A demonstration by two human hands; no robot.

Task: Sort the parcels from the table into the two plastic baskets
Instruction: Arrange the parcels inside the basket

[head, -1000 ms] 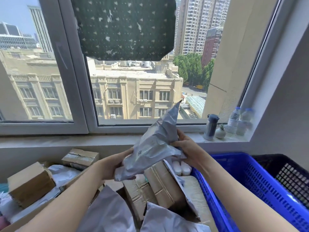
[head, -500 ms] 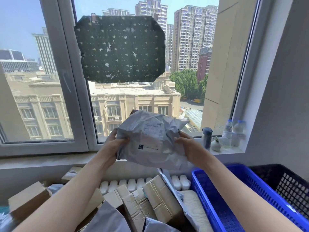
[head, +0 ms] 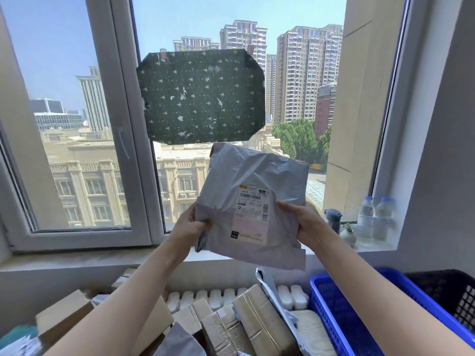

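Grey parcel [head: 253, 201]: raised above blue basket [head: 341, 314], label facing reader, likely for sorting; left hand [head: 191, 224] and right hand [head: 299, 220] pinch its edges.

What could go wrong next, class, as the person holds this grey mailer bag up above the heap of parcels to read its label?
1. The grey mailer bag is gripped only at its lower side edges by the left hand and right hand; the slick plastic might slip and land among the cardboard boxes.
2. The blue basket and black basket sit side by side, so a careless drop could mis-sort it.
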